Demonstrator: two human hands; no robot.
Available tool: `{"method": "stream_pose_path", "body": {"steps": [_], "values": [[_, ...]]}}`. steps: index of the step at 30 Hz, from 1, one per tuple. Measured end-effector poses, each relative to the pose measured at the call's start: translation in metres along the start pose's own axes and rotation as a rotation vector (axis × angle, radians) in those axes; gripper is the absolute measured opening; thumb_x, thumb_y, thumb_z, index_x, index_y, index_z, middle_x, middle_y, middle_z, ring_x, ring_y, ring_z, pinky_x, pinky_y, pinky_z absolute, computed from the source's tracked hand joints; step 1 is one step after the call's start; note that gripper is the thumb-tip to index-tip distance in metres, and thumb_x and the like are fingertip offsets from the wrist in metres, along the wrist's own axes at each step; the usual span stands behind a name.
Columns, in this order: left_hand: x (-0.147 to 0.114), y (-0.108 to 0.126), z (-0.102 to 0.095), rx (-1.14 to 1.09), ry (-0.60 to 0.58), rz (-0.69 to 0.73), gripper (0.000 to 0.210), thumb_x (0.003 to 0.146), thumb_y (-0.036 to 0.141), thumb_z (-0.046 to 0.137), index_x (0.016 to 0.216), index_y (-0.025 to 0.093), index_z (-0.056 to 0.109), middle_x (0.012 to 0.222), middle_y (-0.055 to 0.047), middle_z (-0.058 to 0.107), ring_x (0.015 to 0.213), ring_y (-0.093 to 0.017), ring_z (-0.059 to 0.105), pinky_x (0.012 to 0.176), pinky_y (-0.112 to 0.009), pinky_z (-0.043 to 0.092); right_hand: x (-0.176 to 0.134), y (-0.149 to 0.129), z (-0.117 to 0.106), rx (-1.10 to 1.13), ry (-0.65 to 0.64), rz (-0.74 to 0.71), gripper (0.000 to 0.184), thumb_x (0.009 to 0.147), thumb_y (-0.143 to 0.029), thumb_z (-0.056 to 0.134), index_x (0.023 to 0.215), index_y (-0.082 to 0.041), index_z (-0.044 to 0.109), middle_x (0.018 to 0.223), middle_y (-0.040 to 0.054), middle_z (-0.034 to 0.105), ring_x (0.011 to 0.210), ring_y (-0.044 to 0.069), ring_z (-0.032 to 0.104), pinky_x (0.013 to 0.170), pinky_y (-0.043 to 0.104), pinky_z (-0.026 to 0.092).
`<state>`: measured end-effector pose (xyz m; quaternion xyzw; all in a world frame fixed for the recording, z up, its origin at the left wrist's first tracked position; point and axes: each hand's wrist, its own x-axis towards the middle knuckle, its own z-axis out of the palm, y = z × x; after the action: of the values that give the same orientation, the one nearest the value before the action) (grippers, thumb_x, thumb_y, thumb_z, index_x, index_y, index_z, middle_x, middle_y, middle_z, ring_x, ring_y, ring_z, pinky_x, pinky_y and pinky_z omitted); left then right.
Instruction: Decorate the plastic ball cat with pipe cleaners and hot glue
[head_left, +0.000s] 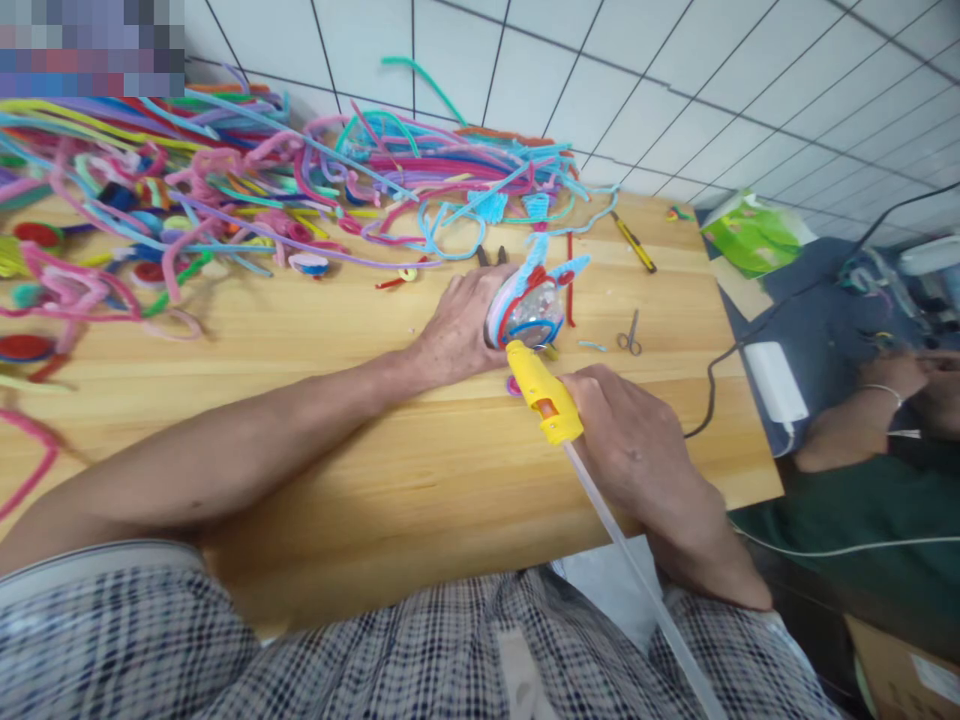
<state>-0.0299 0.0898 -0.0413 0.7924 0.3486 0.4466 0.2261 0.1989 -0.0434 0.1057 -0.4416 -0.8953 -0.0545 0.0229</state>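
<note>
My left hand is wrapped round a clear, glittery rounded piece trimmed with red, blue and pink pipe cleaners, with light blue ear-like shapes on top. In my right hand is a yellow hot glue gun, its fingers closed round the handle. A long translucent glue stick sticks out of the gun's back towards my body. The gun's nozzle is at the lower edge of the decorated piece; whether it touches cannot be made out. A small pink and purple coil lies beside the nozzle.
Heaped pipe cleaners cover the table's back and left. Scissors and a yellow craft knife lie to the right. A black cable crosses the table's right edge near a white power block. Another person's hands are at far right.
</note>
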Motion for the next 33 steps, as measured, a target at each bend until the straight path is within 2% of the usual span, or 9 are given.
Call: {"method": "stream_pose_path", "body": {"steps": [8, 17, 23, 33], "values": [[-0.0008, -0.0020, 0.0014, -0.010, 0.012, 0.015, 0.108, 0.083, 0.086, 0.085, 0.168, 0.032, 0.046, 0.160, -0.018, 0.067, 0.150, -0.044, 0.064, 0.123, -0.065, 0.052, 0.0008, 0.0005, 0.0015, 0.009, -0.002, 0.002, 0.028, 0.108, -0.013, 0.045, 0.121, -0.015, 0.069, 0.105, 0.0124, 0.077, 0.090, 0.026, 0.069, 0.074, 0.036, 0.046], [-0.0012, -0.0027, 0.0003, -0.005, 0.005, 0.016, 0.109, 0.082, 0.088, 0.084, 0.167, 0.029, 0.047, 0.159, -0.019, 0.068, 0.150, -0.044, 0.065, 0.122, -0.063, 0.054, 0.0014, 0.0000, 0.0014, -0.011, 0.019, 0.002, 0.025, 0.108, -0.013, 0.046, 0.119, -0.016, 0.068, 0.102, 0.0116, 0.076, 0.088, 0.026, 0.068, 0.073, 0.035, 0.044], [0.0001, 0.0003, 0.0011, -0.011, 0.009, -0.016, 0.108, 0.081, 0.085, 0.088, 0.165, 0.030, 0.049, 0.159, -0.019, 0.068, 0.149, -0.045, 0.065, 0.122, -0.065, 0.053, 0.0016, -0.0001, 0.0014, -0.006, -0.032, 0.019, 0.024, 0.107, -0.014, 0.047, 0.119, -0.018, 0.067, 0.104, 0.0116, 0.077, 0.090, 0.026, 0.068, 0.074, 0.035, 0.044], [0.0008, 0.0035, 0.0005, 0.002, -0.005, -0.030, 0.108, 0.081, 0.081, 0.090, 0.166, 0.028, 0.049, 0.160, -0.019, 0.067, 0.150, -0.046, 0.063, 0.123, -0.064, 0.051, 0.0023, -0.0010, 0.0021, -0.027, 0.049, -0.015, 0.023, 0.105, -0.011, 0.047, 0.117, -0.017, 0.064, 0.099, 0.0105, 0.075, 0.085, 0.026, 0.067, 0.071, 0.035, 0.043]]}}
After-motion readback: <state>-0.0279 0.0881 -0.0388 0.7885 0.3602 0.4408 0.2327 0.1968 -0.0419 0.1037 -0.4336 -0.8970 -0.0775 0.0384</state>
